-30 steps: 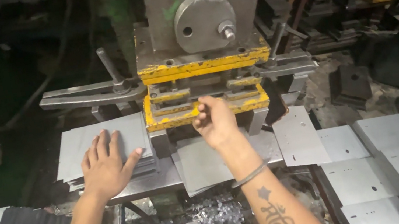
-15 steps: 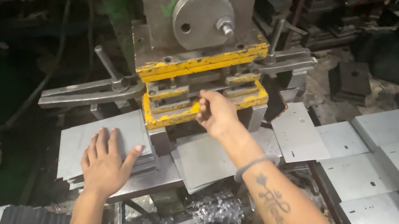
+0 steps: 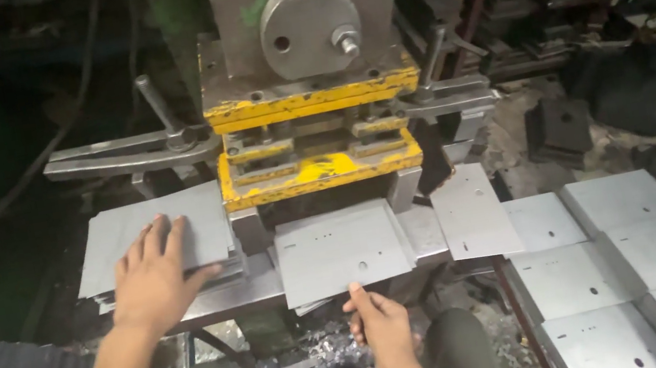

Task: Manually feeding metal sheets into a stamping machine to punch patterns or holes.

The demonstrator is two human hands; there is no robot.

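Sheet (image 3: 342, 249) lies flat at the bench's front edge under the press (image 3: 313, 137), just ahead of the right hand (image 3: 385, 331) pinching its near edge; left hand (image 3: 151, 278) rests spread on the stack (image 3: 148, 234), farther left.

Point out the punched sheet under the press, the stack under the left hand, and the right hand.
punched sheet (image 3: 340, 249): head view, middle of its flat face.
sheet stack (image 3: 130, 232): head view, bare top sheet beyond the fingers.
right hand (image 3: 385, 331): head view, back of the hand.
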